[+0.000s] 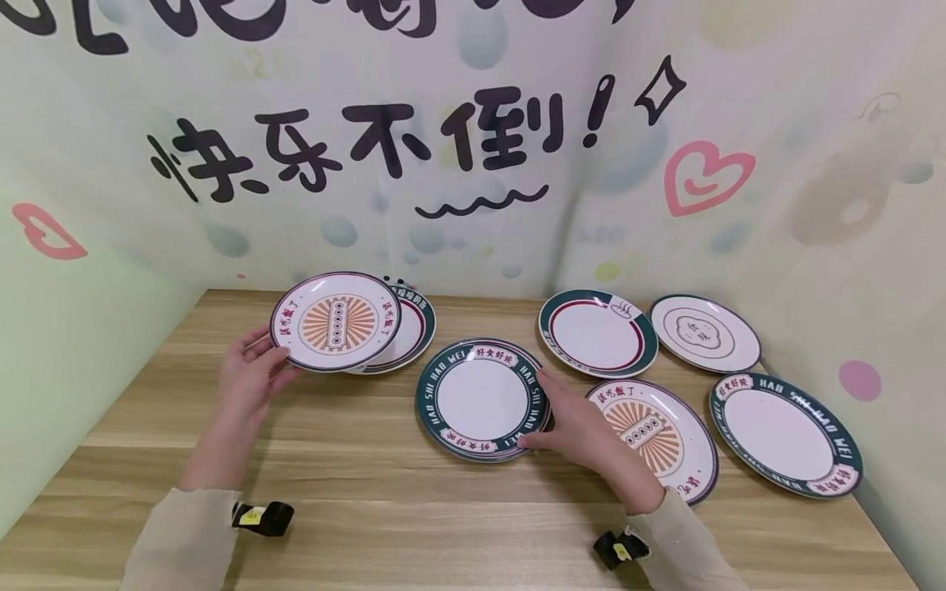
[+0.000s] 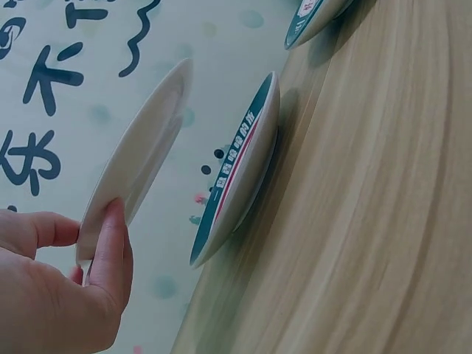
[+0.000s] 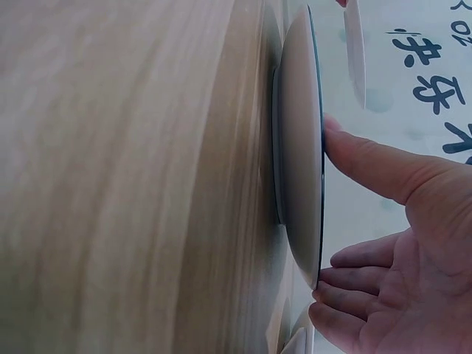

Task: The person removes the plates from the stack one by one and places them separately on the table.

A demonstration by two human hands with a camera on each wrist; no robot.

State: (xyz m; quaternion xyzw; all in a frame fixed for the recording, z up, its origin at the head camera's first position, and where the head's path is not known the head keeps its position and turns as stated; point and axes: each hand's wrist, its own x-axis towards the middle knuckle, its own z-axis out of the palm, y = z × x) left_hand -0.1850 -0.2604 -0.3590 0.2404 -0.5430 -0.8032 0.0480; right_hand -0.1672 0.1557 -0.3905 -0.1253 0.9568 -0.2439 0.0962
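My left hand (image 1: 253, 373) pinches the near-left rim of a white plate with an orange sunburst (image 1: 336, 324), thumb on one face and fingers on the other. In the left wrist view this plate (image 2: 140, 155) is tilted and raised off the table. Behind it, partly hidden, a green-rimmed plate with a red ring (image 1: 414, 336) lies on the table. My right hand (image 1: 584, 427) touches the right rim of a green-lettered plate (image 1: 484, 400) at the middle, its thumb and fingers spread along the edge. Another rim seems to peek out under that plate.
On the right lie a green-rimmed plate with a red ring (image 1: 597, 335), a white plate with a centre emblem (image 1: 705, 332), another sunburst plate (image 1: 665, 435) partly behind the right arm, and a green-lettered plate (image 1: 787, 435). A printed cloth (image 1: 473, 238) hangs behind the wooden table (image 1: 384, 517).
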